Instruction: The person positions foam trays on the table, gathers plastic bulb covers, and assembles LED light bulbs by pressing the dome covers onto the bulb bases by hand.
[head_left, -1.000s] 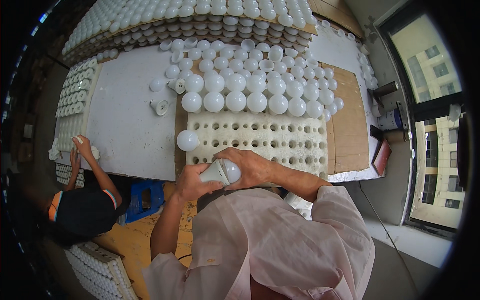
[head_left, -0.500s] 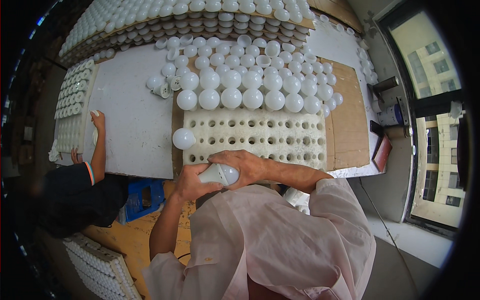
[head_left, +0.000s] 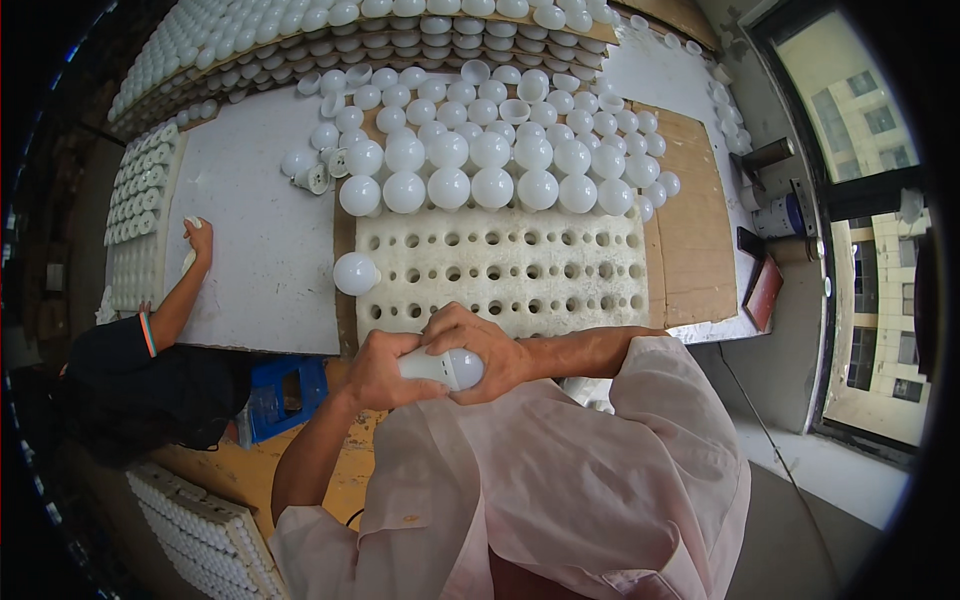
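Observation:
Close to my chest, in front of the table's near edge, I hold a white light bulb tilted on its side. My left hand is wrapped round its white body, at the base end. The fingers of my right hand close round the domed end. Just beyond my hands lies a white foam tray with rows of round holes. Bulbs with round white domes stand in its far rows, and a single bulb stands at its left edge.
Loose white domes and stacked boards of domes fill the back. Cardboard lies right of the tray. At the left a co-worker's hand is near another foam tray. A blue stool stands below the table.
My right hand's fingers have shifted round the bulb's domed end and are more bent. The whole view has moved slightly. The co-worker's arm has moved a little.

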